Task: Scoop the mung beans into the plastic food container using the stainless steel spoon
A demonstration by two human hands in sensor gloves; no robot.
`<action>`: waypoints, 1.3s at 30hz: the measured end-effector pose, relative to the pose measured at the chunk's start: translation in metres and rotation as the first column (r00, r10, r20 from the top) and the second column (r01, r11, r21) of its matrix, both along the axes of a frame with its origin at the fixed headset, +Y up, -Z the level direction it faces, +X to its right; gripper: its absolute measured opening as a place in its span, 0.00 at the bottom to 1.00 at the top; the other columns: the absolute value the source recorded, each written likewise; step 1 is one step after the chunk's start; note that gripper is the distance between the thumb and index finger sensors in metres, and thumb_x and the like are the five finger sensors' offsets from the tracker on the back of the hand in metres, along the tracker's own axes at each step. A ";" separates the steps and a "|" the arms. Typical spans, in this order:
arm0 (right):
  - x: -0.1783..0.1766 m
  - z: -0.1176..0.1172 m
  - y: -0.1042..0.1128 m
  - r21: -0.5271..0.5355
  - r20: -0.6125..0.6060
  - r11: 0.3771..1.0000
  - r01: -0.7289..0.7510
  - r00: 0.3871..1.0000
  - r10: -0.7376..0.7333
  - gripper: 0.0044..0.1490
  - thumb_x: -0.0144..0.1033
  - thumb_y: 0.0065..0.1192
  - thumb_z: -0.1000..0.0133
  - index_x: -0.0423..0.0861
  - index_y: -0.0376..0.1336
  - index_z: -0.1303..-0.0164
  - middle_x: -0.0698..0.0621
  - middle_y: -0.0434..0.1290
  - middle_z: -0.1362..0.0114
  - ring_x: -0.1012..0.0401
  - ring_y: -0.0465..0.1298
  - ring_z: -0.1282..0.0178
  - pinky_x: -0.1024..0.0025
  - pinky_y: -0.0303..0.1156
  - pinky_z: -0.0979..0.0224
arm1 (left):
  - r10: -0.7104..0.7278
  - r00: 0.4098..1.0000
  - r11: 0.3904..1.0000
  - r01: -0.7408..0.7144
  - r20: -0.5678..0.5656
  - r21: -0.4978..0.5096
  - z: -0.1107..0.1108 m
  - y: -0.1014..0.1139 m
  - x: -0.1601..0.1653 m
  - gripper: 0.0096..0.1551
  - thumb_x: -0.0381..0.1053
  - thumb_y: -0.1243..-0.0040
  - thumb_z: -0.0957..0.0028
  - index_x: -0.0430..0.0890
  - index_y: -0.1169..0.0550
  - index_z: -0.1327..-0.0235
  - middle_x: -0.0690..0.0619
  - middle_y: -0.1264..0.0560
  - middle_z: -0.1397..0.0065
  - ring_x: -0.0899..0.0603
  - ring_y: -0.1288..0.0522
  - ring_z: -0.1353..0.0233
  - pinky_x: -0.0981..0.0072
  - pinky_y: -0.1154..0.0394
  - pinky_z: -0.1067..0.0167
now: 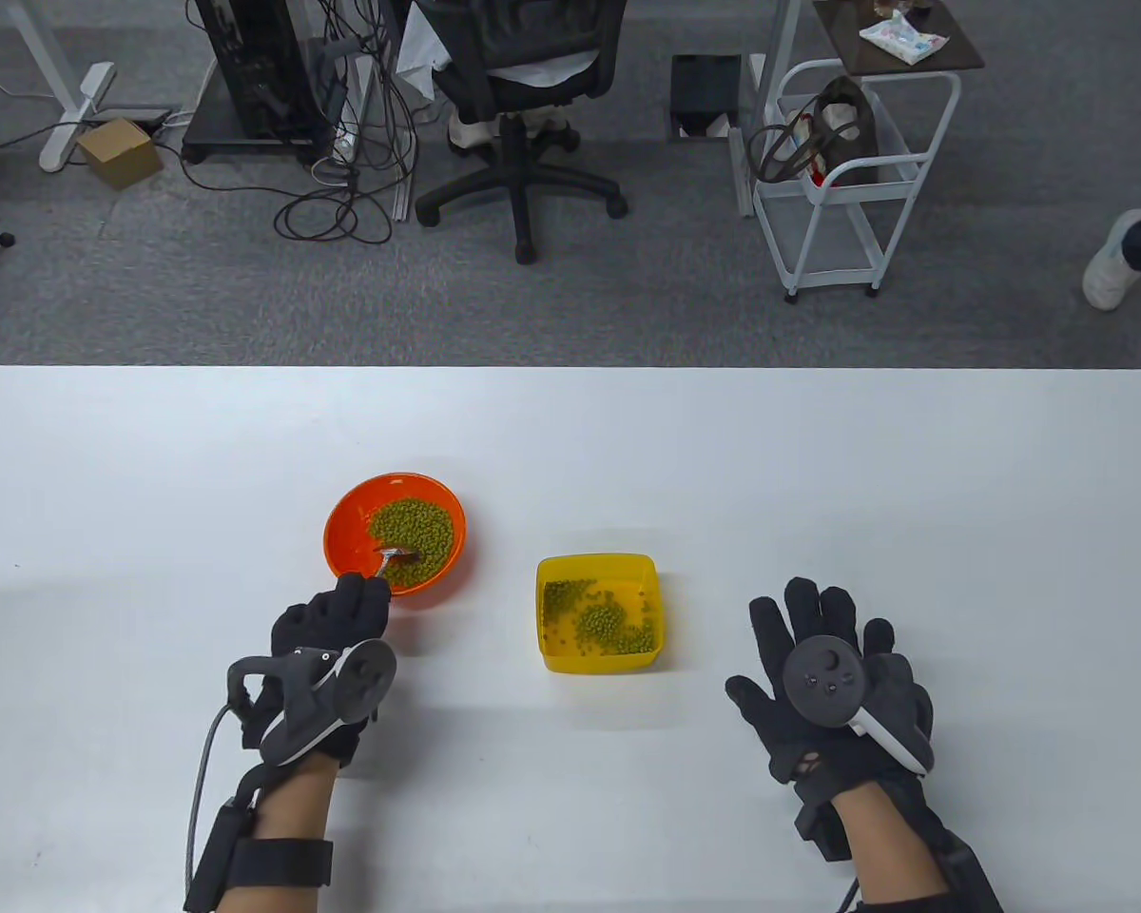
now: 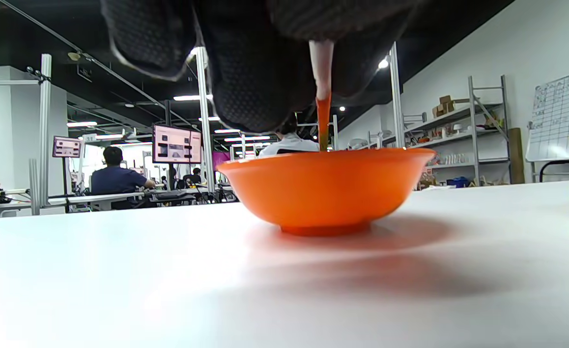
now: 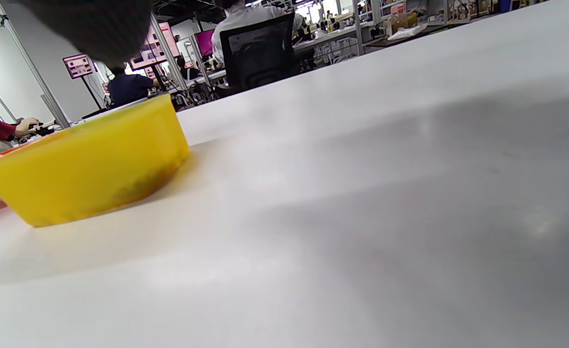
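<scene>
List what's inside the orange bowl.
The orange bowl holds mung beans and the spoon, its head dug into them. The left hand covers the handle's end; the bowl's bottom under the beans is hidden.

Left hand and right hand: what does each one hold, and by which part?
The left hand grips the spoon by its handle, bowl in the beans. The right hand holds nothing.

overhead table (image 1: 818,456) view, low wrist cameras
</scene>
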State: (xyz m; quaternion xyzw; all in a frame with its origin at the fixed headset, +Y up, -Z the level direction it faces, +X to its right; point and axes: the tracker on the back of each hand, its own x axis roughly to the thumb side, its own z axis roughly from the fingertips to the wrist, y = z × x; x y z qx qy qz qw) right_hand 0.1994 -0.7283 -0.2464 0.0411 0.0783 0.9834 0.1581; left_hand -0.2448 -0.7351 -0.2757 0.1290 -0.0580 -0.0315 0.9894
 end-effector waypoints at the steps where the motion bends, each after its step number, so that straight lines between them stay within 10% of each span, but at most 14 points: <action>1: 0.000 0.000 0.000 0.000 0.000 1.000 0.000 1.000 0.000 0.52 0.62 0.55 0.43 0.58 0.33 0.19 0.54 0.20 0.17 0.45 0.21 0.18 0.36 0.15 0.29 | -0.021 1.000 1.000 0.021 0.003 -0.011 -0.001 -0.002 0.003 0.27 0.39 0.42 0.51 0.53 0.24 0.36 0.52 0.25 0.28 0.46 0.19 0.31 0.43 0.28 0.34; 23: 0.000 0.000 -0.001 -0.005 0.000 1.000 -0.004 1.000 0.004 0.53 0.62 0.55 0.43 0.58 0.33 0.19 0.54 0.20 0.17 0.45 0.22 0.18 0.36 0.15 0.29 | -0.170 0.985 0.974 0.166 -0.013 -0.157 -0.005 -0.015 0.013 0.31 0.47 0.42 0.48 0.57 0.32 0.29 0.54 0.32 0.21 0.44 0.28 0.23 0.40 0.35 0.29; 39: 0.000 0.000 -0.001 -0.001 -0.005 1.000 -0.004 1.000 0.004 0.53 0.62 0.55 0.43 0.58 0.33 0.19 0.54 0.20 0.17 0.45 0.22 0.18 0.36 0.15 0.29 | 0.319 0.944 0.947 -0.315 0.082 -0.056 0.019 0.039 -0.002 0.49 0.75 0.55 0.51 0.63 0.56 0.21 0.50 0.66 0.14 0.27 0.70 0.19 0.25 0.66 0.29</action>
